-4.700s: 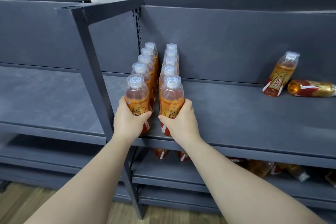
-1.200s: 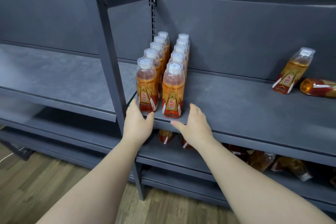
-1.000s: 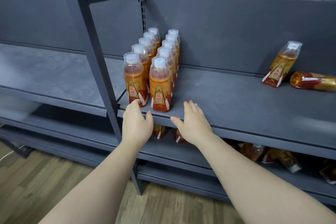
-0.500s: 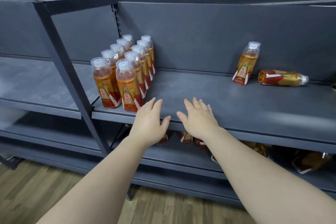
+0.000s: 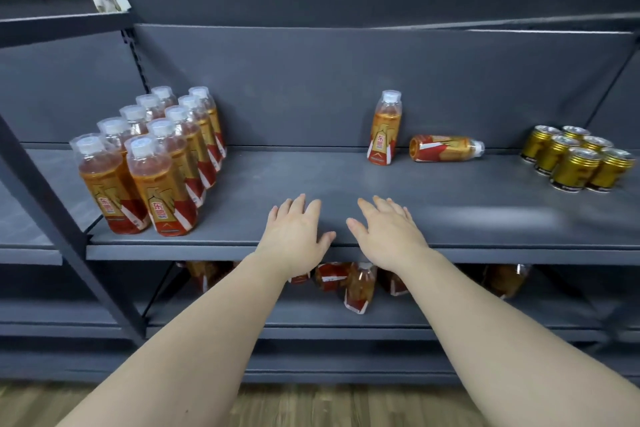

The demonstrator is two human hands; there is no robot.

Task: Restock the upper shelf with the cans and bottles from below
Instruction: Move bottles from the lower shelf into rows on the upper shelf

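Observation:
Two tidy rows of orange drink bottles point(image 5: 162, 184) stand at the left end of the upper shelf point(image 5: 485, 218). Farther right, one bottle point(image 5: 385, 130) leans upright against the back panel and another bottle point(image 5: 445, 148) lies on its side. A cluster of gold cans point(image 5: 576, 159) stands at the far right. Several more bottles point(image 5: 358, 288) lie jumbled on the lower shelf point(image 5: 311, 319), partly hidden behind my arms. My left hand point(image 5: 294, 236) and right hand point(image 5: 386, 232) hover flat over the upper shelf's front edge, fingers straight, holding nothing.
A dark slanted upright post point(image 5: 52, 218) rises at the left, with a neighbouring shelf unit point(image 5: 31, 246) beyond it. A dark back panel point(image 5: 311, 87) closes the shelf behind. Wooden floor point(image 5: 329, 406) shows below.
Both hands let go of the two front bottles, drew back to the shelf edge and slid right, away from the rows. The view swung right, bringing the gold cans in.

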